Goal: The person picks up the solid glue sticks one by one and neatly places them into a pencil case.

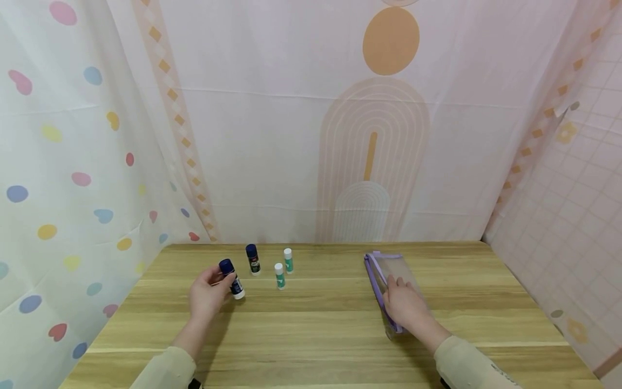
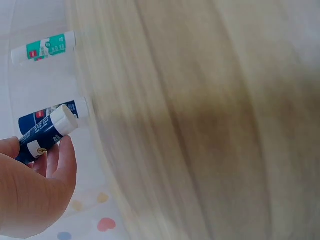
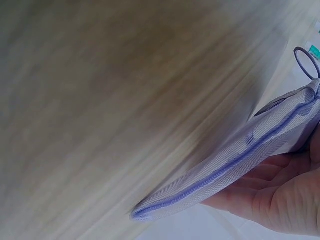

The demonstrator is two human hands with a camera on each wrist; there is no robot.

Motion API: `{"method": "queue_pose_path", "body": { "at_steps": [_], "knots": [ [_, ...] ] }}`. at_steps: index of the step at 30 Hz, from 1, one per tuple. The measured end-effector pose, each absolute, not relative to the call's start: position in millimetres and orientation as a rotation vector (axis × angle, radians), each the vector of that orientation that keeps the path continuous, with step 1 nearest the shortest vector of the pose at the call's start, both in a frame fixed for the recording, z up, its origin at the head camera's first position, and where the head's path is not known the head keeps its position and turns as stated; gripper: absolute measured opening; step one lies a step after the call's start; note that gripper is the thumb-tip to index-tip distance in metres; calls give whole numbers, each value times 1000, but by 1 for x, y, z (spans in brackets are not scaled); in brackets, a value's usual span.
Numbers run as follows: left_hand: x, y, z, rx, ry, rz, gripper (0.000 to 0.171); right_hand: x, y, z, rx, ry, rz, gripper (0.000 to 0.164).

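Note:
My left hand (image 1: pixel 206 294) pinches a dark blue glue stick (image 1: pixel 232 279) with a white base, tilted above the wooden table. In the left wrist view, the held stick's white end (image 2: pixel 64 120) points up and right. Just beyond it, another dark blue glue stick (image 1: pixel 252 259) stands upright. Two smaller green-and-white glue sticks (image 1: pixel 280 276) stand to its right. My right hand (image 1: pixel 405 305) holds a see-through mesh pouch (image 1: pixel 391 265) with purple edging, its fingers over the upper side. The right wrist view shows the pouch's purple zipper (image 3: pixel 220 172); part of the grip is hidden behind the mesh.
The wooden table (image 1: pixel 311 335) ends at a hanging white curtain (image 1: pixel 272 162) at the back. A dotted curtain (image 1: pixel 73 216) hangs along the left and a checked one (image 1: pixel 573 216) along the right. A loop (image 3: pixel 306 62) sticks out from the pouch's end.

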State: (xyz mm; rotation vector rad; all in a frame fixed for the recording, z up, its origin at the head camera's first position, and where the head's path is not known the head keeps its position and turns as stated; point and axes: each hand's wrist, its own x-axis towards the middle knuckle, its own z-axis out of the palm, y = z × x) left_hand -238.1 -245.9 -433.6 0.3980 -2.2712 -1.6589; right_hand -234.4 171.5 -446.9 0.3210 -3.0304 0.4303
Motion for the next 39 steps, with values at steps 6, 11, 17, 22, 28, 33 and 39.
{"method": "queue_pose_path", "body": {
  "at_steps": [6, 11, 17, 22, 28, 33, 39],
  "knots": [
    [-235, -240, -429, 353, -2231, -1756, 40, -234, 172, -448, 322, -3022, 432, 46],
    [-234, -235, -428, 329, -2212, -1806, 40, -234, 172, -448, 324, -3012, 419, 45],
    [-230, -225, -425, 301, -2202, -1843, 39, -234, 172, -448, 320, -3019, 419, 46],
    [-227, -214, -421, 278, -2194, -1920, 38, -234, 173, -448, 329, -3010, 421, 45],
    [-222, -201, -418, 264, -2218, -1983, 35, -234, 172, -448, 354, -2982, 401, 44],
    [-217, -189, -417, 241, -2254, -1999, 35, -234, 170, -446, 347, -2989, 411, 43],
    [-212, -175, -417, 223, -2253, -2049, 35, -234, 168, -446, 343, -2995, 416, 43]
  ]
}}
